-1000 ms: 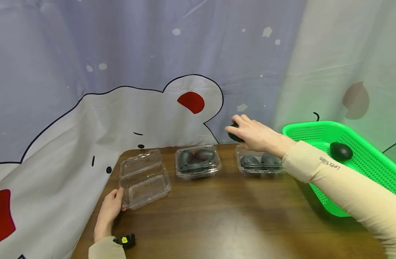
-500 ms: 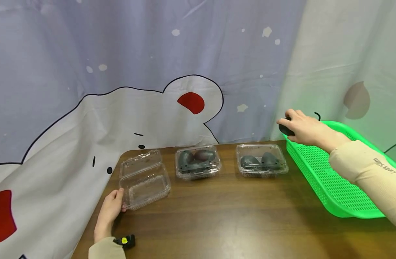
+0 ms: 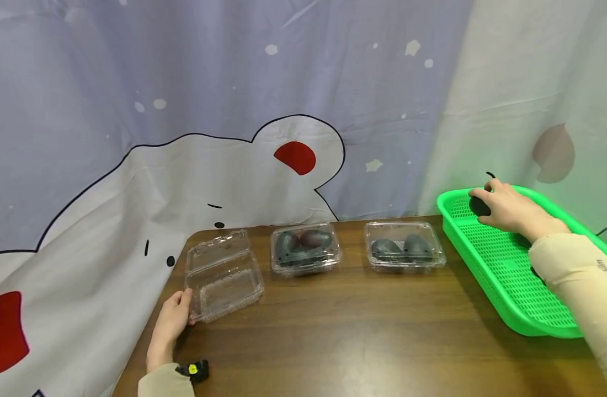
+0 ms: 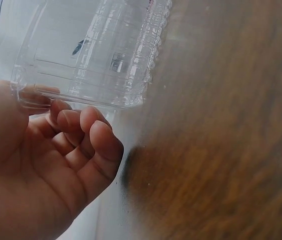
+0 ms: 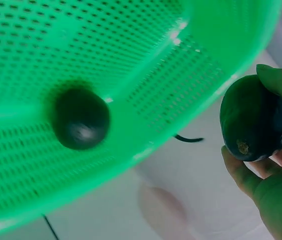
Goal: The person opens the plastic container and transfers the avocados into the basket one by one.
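My left hand (image 3: 171,320) pinches the near left edge of a clear plastic clamshell container (image 3: 226,286) whose lid lies folded back; nothing is inside it. In the left wrist view, curled fingers (image 4: 101,135) meet the container's rim (image 4: 91,97). My right hand (image 3: 514,208) grips a dark avocado (image 3: 479,207) over the far end of the green basket (image 3: 519,325). The right wrist view shows this avocado (image 5: 255,120) between thumb and fingers, its stem scar visible. Another avocado (image 5: 81,120) lies in the basket, mostly hidden by my arm in the head view.
Two closed clamshells stand along the table's back edge: a middle one (image 3: 305,249) with several avocados and a right one (image 3: 404,246) with avocados showing through its lid. A printed curtain (image 3: 234,182) hangs right behind the table (image 3: 323,331).
My right hand has moved right and lower, from above the right closed clamshell to over the basket, keeping the avocado in its grip. The left hand stays at the clamshell's edge.
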The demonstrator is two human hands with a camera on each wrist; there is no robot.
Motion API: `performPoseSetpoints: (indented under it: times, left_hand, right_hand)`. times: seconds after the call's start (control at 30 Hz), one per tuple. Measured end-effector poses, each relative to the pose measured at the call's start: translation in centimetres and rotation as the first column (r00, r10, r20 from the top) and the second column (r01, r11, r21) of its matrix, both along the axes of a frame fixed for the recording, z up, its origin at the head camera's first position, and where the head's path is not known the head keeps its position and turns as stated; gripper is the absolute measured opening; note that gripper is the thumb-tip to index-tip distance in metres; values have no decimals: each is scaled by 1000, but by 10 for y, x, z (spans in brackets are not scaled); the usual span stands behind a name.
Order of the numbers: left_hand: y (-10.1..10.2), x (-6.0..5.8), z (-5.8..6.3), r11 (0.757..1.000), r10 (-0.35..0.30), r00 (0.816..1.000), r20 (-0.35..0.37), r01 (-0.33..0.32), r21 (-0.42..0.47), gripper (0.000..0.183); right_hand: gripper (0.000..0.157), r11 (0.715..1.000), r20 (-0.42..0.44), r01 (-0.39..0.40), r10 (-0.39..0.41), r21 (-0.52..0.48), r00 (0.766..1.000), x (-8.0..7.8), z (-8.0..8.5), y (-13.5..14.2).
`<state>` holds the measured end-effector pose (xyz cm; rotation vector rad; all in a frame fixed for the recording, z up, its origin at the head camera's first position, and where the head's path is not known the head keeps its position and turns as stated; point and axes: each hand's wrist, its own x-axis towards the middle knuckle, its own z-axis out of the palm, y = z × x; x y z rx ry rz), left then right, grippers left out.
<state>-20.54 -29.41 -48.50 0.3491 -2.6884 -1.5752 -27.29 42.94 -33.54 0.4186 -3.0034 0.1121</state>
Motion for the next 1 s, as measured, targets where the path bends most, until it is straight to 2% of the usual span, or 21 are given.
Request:
performPoseSetpoints:
  times: [0.27, 0.53, 0.73, 1.0]
  left_hand:
    - [2, -3, -1, 1000, 2, 1000, -5, -2, -12, 42]
    - [3, -1, -1, 1000, -1, 1000, 4, 1, -4, 41]
    - [2, -1, 0, 1000, 6, 1000, -1, -6, -16, 41]
    - [1, -1, 0, 999, 9, 1000, -7, -10, -33, 41]
  right_hand:
    - [63, 990, 111, 104, -93, -95, 989, -4, -34, 25]
    - [66, 982, 187, 146, -122, -117, 975, 2, -61, 41]
    - [66, 984, 208, 149, -126, -99, 970, 4, -70, 44]
    - [63, 983, 207, 154, -132, -96, 969, 5, -70, 42]
